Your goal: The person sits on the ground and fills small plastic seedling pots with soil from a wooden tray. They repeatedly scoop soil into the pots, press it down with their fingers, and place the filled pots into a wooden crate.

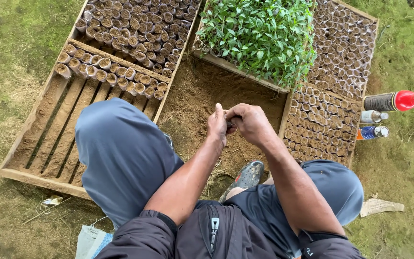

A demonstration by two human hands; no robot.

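My left hand [217,124] and my right hand [251,122] meet over a patch of loose brown soil [202,103] between my knees. Both are closed together around a small dark object [229,123], mostly hidden by the fingers; what it is I cannot tell. Just beyond the hands stands a wooden tray of green seedlings [259,33]. Small soil-filled nursery pots [135,26] fill the wooden crate at upper left. More such pots [324,115] pack the crate at right.
The near half of the left wooden crate [49,139] shows bare slats. Three bottles lie on the grass at right, the top one red-capped [396,101]. My grey shoe [246,176] rests on the soil. Paper scraps [381,206] lie on the grass.
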